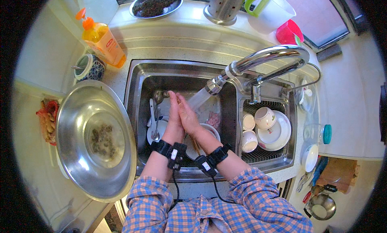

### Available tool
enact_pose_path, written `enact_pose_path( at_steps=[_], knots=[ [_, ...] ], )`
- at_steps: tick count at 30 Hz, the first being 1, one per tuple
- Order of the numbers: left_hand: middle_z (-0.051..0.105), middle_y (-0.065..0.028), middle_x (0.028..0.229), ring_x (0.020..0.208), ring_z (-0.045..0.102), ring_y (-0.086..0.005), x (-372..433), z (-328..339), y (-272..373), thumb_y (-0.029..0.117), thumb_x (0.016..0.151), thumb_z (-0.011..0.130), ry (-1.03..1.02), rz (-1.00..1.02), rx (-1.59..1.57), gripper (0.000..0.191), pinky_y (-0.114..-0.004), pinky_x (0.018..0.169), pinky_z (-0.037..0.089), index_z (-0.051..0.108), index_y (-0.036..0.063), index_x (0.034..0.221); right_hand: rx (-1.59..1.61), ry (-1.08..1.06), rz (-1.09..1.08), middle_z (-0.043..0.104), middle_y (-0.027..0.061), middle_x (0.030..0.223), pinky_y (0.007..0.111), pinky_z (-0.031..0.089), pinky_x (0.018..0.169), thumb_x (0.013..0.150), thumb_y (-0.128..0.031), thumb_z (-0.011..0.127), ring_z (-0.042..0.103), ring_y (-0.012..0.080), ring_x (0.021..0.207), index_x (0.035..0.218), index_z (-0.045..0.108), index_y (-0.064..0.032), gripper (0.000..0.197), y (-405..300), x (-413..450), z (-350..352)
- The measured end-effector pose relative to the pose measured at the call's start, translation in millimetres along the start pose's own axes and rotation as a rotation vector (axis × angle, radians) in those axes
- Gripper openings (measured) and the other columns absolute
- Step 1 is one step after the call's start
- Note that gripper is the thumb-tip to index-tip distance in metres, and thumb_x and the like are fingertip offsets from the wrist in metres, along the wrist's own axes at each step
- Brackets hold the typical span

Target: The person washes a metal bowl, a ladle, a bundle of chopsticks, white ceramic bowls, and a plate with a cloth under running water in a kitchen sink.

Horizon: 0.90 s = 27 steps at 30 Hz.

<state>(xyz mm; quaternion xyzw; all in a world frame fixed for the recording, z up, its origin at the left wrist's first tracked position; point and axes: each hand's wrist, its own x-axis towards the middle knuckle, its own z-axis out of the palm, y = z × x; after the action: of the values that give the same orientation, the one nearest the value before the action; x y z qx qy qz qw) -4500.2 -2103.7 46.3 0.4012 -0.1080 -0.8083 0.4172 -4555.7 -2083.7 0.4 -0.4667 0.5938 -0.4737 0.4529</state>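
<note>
My left hand [173, 116] and my right hand [188, 116] are pressed palm to palm over the left basin of a steel double sink [228, 112]. Water streams from the chrome faucet [215, 84] beside my right hand. No object shows between the palms, though their inner sides are hidden. Beneath and around the hands lie a metal ladle [158, 97], a white spoon [152, 112], a white dish [160, 127], a bowl [214, 130] with chopsticks [196, 147] and a pink cloth [213, 119]. Both wrists wear black straps with cables.
A large steel basin [75, 118] stands on the left counter. Behind it are a blue-and-white jar [96, 68] and an orange pump bottle [105, 45]. The right sink compartment holds cups [265, 118] and plates [282, 133] on a rack. A steel utensil holder [223, 6] stands on the sill.
</note>
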Motion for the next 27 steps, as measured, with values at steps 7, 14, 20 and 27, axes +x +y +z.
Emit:
enact_pose_path(
  at_steps=[7,14,20,27],
  knots=[
    [0.049,-0.0052,0.101,0.092,0.044,-0.0163,6.6,-8.6,-17.7,0.067,0.071,0.032,-0.029,0.107,-0.037,0.073,-0.027,0.081,0.035,0.045,0.0056,0.109,-0.088,0.061,0.138,0.037,0.0224,0.119,0.034,0.024,0.094,0.085,-0.038,0.031,0.034,0.0316,0.112,0.123,0.025,0.0025,0.055,-2.1,11.3,-2.5],
    [0.046,-0.0030,0.108,0.099,0.040,-0.0164,8.7,13.7,-29.8,0.058,0.079,0.028,-0.117,0.070,0.001,0.063,-0.028,0.088,0.030,0.043,0.0076,0.114,0.024,0.043,0.252,0.040,0.0181,0.116,0.035,0.029,0.090,0.085,-0.039,0.033,0.039,0.0272,0.107,0.121,0.028,-0.0015,0.053,36.4,33.6,-29.6],
    [0.047,-0.0048,0.107,0.097,0.042,-0.0164,-3.1,-30.7,-5.0,0.058,0.079,0.029,0.109,-0.044,0.082,0.064,-0.028,0.087,0.031,0.045,0.0039,0.108,-0.021,-0.027,0.027,0.044,0.0188,0.111,0.034,0.029,0.090,0.085,-0.042,0.032,0.042,0.0274,0.104,0.121,0.031,-0.0013,0.054,-9.0,-12.6,9.3],
    [0.049,-0.0066,0.106,0.096,0.045,-0.0157,16.0,-31.2,-35.6,0.042,0.081,0.045,-0.147,0.070,0.085,0.047,-0.028,0.082,0.036,0.045,0.0037,0.108,0.052,0.020,0.272,0.042,0.0144,0.116,0.033,0.029,0.090,0.085,-0.041,0.032,0.039,0.0257,0.107,0.118,0.033,-0.0009,0.052,17.9,2.2,-18.5]
  ],
)
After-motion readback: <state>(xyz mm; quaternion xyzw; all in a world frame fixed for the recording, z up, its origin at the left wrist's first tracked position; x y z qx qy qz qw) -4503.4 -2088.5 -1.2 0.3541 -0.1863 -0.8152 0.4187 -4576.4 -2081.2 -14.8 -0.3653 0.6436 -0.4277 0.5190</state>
